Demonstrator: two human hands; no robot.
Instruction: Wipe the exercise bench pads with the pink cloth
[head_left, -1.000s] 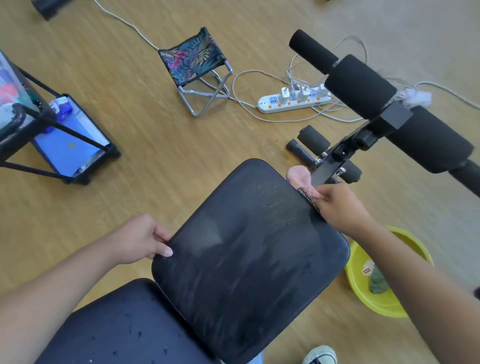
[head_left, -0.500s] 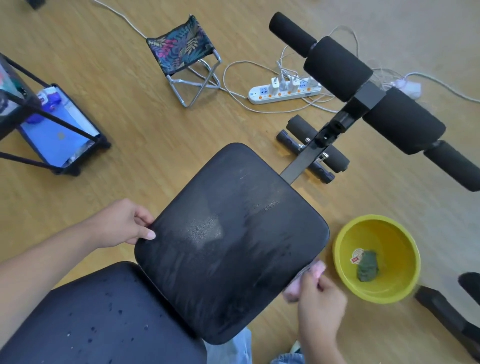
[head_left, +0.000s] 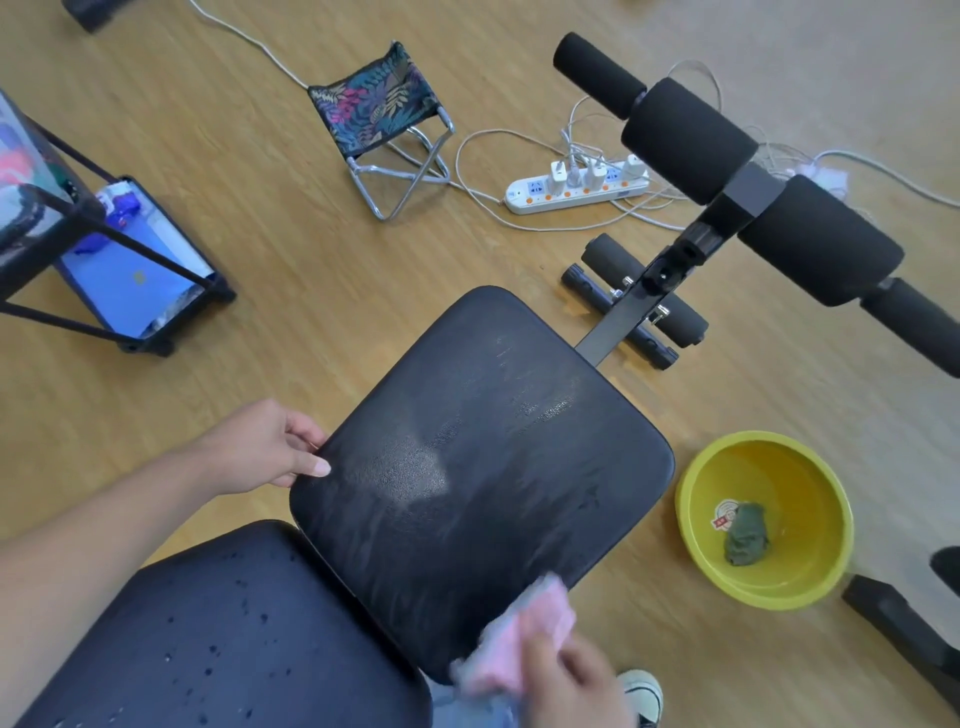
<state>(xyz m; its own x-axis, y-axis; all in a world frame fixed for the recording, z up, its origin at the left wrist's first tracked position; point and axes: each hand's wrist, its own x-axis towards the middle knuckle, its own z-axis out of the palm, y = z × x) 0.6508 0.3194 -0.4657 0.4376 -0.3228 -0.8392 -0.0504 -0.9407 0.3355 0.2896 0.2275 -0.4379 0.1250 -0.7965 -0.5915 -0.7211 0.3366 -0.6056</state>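
Note:
The black seat pad of the exercise bench fills the middle, streaked and damp. A second black pad lies below it at the bottom left, dotted with droplets. My left hand grips the seat pad's left edge. My right hand, blurred by motion, presses the pink cloth against the seat pad's near right corner. Black foam rollers stand on the bench's post at the upper right.
A yellow basin holding a dark green rag sits on the wooden floor right of the pad. A white power strip with cables, a small folding stool and a black rack lie further off. My shoe is at the bottom.
My right hand has carried the pink cloth from the pad's far right edge down along its right side to the near corner. The left hand has stayed on the left edge.

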